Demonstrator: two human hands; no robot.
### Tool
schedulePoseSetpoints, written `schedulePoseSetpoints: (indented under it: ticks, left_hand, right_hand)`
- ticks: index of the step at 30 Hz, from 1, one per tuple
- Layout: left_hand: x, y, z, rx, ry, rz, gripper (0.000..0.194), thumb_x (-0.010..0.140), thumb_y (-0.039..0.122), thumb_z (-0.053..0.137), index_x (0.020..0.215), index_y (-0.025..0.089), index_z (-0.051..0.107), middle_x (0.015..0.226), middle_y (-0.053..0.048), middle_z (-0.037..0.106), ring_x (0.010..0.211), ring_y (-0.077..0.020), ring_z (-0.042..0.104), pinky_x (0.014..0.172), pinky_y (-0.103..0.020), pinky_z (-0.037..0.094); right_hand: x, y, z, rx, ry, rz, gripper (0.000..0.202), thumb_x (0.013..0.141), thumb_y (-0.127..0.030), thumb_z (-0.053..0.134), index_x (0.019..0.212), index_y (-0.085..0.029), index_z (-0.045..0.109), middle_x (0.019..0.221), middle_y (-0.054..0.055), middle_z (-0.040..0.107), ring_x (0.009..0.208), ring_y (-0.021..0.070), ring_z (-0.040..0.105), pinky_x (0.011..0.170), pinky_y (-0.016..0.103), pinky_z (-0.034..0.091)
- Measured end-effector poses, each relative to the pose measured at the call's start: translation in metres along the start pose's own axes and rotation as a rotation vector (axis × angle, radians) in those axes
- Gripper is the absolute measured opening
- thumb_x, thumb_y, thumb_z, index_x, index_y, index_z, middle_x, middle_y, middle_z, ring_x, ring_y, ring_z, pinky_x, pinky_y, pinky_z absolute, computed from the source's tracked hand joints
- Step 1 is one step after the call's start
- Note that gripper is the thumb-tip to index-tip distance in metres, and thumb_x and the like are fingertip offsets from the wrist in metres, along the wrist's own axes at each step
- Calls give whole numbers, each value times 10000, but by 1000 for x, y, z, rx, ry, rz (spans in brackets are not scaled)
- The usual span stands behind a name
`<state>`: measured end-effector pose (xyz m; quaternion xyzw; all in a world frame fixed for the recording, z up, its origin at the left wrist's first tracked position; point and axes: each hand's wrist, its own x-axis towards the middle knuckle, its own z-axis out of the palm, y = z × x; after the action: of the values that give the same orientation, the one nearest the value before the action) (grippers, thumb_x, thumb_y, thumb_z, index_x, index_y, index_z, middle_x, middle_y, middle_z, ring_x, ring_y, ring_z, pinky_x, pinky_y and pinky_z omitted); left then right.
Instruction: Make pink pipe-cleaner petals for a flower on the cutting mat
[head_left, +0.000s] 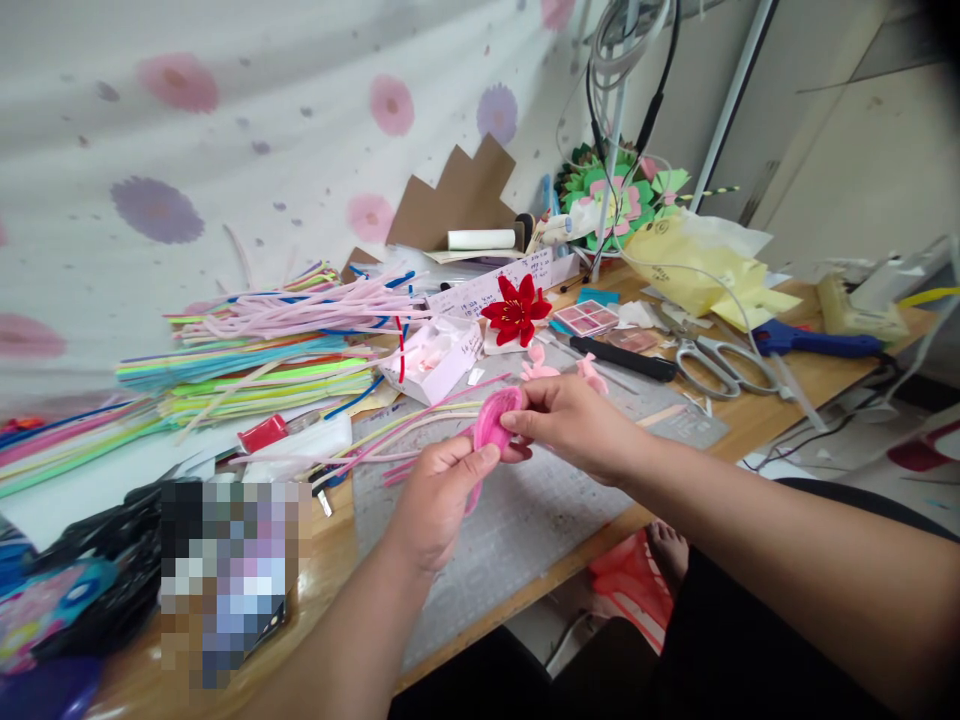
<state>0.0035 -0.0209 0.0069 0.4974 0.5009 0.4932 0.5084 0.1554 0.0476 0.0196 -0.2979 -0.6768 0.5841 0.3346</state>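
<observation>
Between my two hands is a coiled pink pipe cleaner (492, 422), wound into a flat oval with a loose end hanging below. My left hand (444, 490) pinches its lower left side between thumb and fingers. From the upper right, my right hand (564, 418) grips the coil's other edge, its thumb pressed on the pink loops. Both hands are above a grey cutting mat (525, 540). Loose pink and pale yellow pipe cleaners (405, 428) lie on the mat behind my left hand. Small pink fuzzy pieces (538, 364) lie just beyond my right hand.
Bundles of coloured pipe cleaners (247, 365) fill the left side. A white box (442, 375) and a red fuzzy flower (516, 310) stand behind the mat. Scissors (724, 368), a black-handled tool (622, 358) and a blue glue gun (814, 340) lie right. A black bag (112, 540) sits front left.
</observation>
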Motion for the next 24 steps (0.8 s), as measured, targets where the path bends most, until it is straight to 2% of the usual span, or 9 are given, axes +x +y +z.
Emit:
schedulePoseSetpoints:
  ticks: [4,10,13,17,24]
  left_hand:
    - [0,-1,2,-11,-7,-1,207,796,318,600,761,169,740,751,-75,723,665,-186,614,749,-314,443]
    - [0,-2,3,24,62,70,172,787,260,615,875,155,719,772,-63,715,745,-211,627,760,-326,444]
    - [-1,-3,2,87,54,58,191,800,281,596,796,146,731,738,-74,713,728,-216,627,734,-321,438]
    - [-3,-4,0,86,16,37,214,811,310,583,807,155,730,709,-82,715,736,-235,635,755,-348,446]
    - [-1,-1,2,122,56,33,172,814,255,580,823,150,716,743,-64,727,766,-217,656,776,-334,454]
  right_hand:
    - [0,1,0,-129,16,-25,168,793,-236,533,654,-144,556,587,0,569,547,102,490,520,236,378]
    - [-2,1,4,-302,110,-35,184,769,-250,562,617,-147,562,574,-16,534,540,90,450,496,218,333]
    - [-2,0,6,-343,108,-65,197,776,-250,558,606,-150,568,543,-31,497,517,81,418,482,214,315]
    - [-1,1,6,-424,168,-120,238,772,-229,563,546,-158,535,520,-31,486,510,82,425,487,219,308]
    - [-1,2,2,-375,67,-91,144,765,-210,542,658,-144,613,565,-19,524,531,92,439,477,218,315]
